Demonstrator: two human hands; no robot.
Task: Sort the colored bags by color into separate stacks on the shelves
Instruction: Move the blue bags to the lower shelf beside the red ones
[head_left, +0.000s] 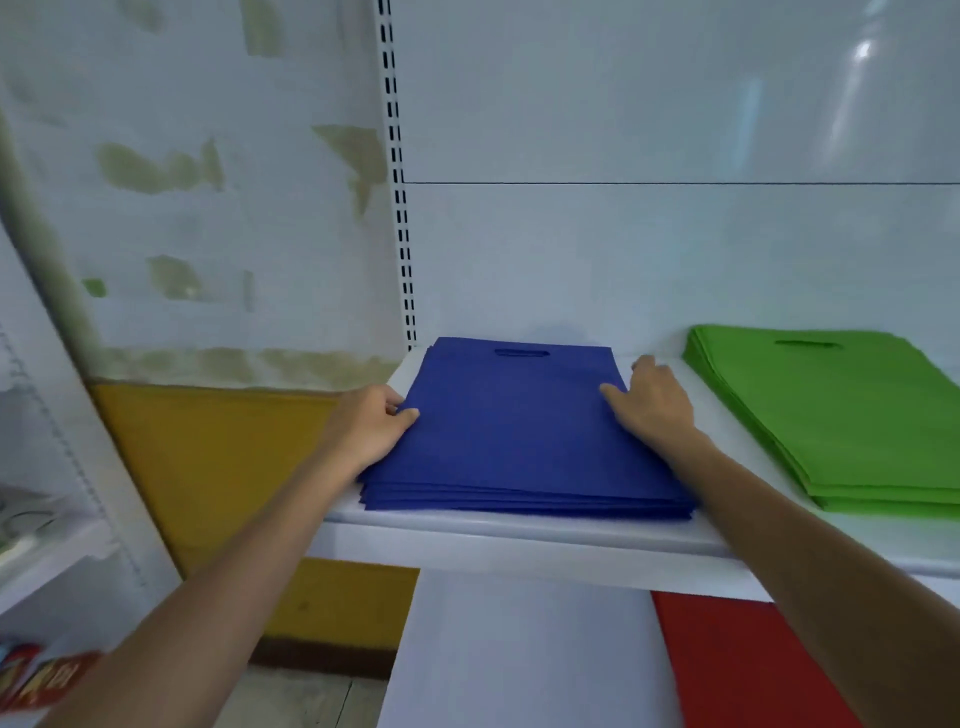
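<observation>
A stack of blue bags (519, 436) is lying flat on the white shelf (519, 535), near its left end, with the handle holes pointing to the back wall. The left hand (371, 426) is gripping the left edge of this stack: the thumb is lying on top and the fingers are curling at the side. The right hand (654, 405) is resting on the right edge of the stack with relaxed fingers, thumb on the top bag. A stack of green bags (841, 415) is lying on the same shelf, further right and apart from the blue one. A red bag (727, 665) is showing below the shelf.
</observation>
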